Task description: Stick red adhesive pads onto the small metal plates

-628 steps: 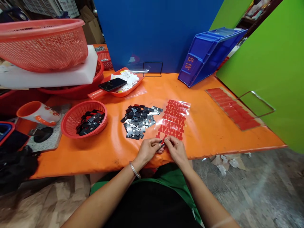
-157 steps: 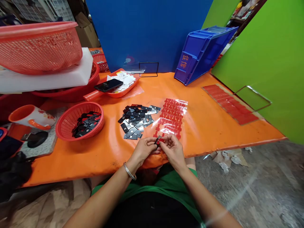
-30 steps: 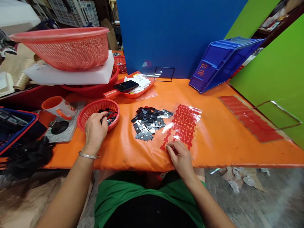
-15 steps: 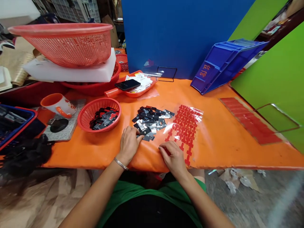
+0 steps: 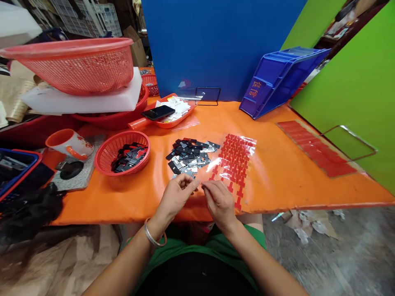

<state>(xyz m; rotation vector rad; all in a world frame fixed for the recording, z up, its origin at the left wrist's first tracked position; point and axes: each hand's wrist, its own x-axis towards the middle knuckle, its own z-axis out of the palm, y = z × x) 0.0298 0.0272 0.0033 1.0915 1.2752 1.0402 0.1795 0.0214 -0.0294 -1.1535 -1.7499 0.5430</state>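
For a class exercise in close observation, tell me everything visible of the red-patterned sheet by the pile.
The red-patterned sheet looks like thin, clear plastic film, glossy with white glare. It bears red, roughly T-shaped shapes in interlocking rows, dense at the far end and gappy nearer the person. It lies flat on the orange table cover, right of the pile of flat pieces. The right hand hides part of its near end; whether they touch is unclear.

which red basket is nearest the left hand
The round red plastic basket holding flat black pieces; the other red plastic baskets sit farther from the left hand.
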